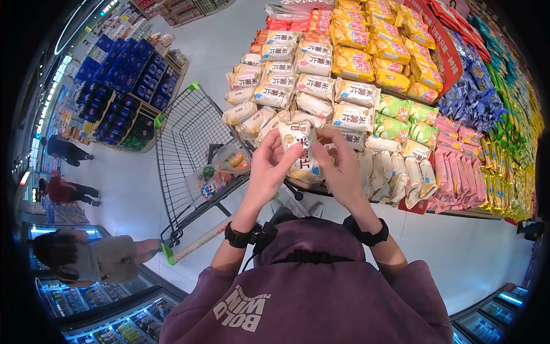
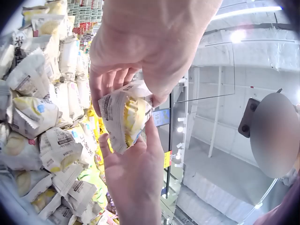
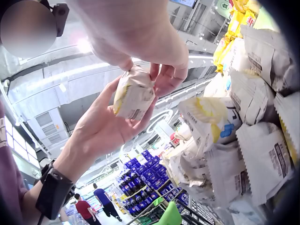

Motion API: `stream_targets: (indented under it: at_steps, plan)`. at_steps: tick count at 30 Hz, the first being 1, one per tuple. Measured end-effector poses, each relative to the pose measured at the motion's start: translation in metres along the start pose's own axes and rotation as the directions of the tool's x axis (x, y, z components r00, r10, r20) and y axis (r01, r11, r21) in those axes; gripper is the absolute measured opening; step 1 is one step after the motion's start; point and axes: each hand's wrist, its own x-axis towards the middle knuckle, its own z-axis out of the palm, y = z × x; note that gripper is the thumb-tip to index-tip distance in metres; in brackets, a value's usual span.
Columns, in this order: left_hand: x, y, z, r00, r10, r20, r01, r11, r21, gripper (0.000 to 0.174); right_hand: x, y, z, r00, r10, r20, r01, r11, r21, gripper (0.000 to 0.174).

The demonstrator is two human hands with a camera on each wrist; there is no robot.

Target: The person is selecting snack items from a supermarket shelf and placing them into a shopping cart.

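A white bag of chips [image 1: 301, 148] with dark lettering and a yellow part is held up between both hands, in front of the snack display. My left hand [image 1: 272, 167] grips its left side, thumb across the front and fingers behind. At the opposite side, my right hand [image 1: 342, 167] pinches the bag with thumb and curled fingers. In the left wrist view the bag [image 2: 129, 115] shows its white and yellow wrapper between the two hands. The right wrist view has the bag [image 3: 136, 96] resting against the left palm, right fingers at its upper end.
Similar white bags [image 1: 315, 86] are heaped right ahead, beside yellow bags [image 1: 352, 60], green bags [image 1: 395, 109] and pink bags [image 1: 458, 166]. A shopping cart [image 1: 189, 132] with goods in plastic bags stands at the left. Beyond it are stacked blue drink packs [image 1: 123, 69] and other people.
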Motion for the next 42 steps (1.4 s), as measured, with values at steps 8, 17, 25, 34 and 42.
stream_targets:
  at_steps: [8, 17, 25, 34, 42]
  plan:
    - [-0.003, 0.002, -0.004, 0.998, 0.029, 0.057, -0.034, 0.995, 0.092, 0.043, 0.014, -0.008, -0.01, 0.992, -0.09, -0.094, 0.088, 0.996, -0.024, 0.025]
    - [-0.006, -0.002, -0.008, 1.0, 0.008, 0.027, -0.014, 0.978, 0.209, 0.043, 0.014, -0.01, -0.013, 0.983, -0.18, -0.033, 0.17, 0.963, -0.207, 0.018]
    - [-0.006, 0.001, -0.003, 0.998, 0.041, 0.05, -0.052, 0.965, 0.257, 0.049, 0.015, -0.003, -0.017, 0.86, -0.509, 0.02, 0.454, 0.748, -0.485, 0.011]
    - [-0.001, 0.002, -0.011, 0.986, -0.03, 0.165, 0.011, 0.993, 0.117, 0.059, 0.015, -0.017, -0.026, 0.924, -0.382, 0.023, 0.363, 0.856, -0.368, 0.008]
    - [0.004, 0.004, -0.024, 0.958, -0.138, 0.252, 0.137, 0.99, 0.022, 0.062, 0.01, -0.012, -0.035, 0.994, -0.036, 0.105, 0.036, 0.999, -0.001, 0.01]
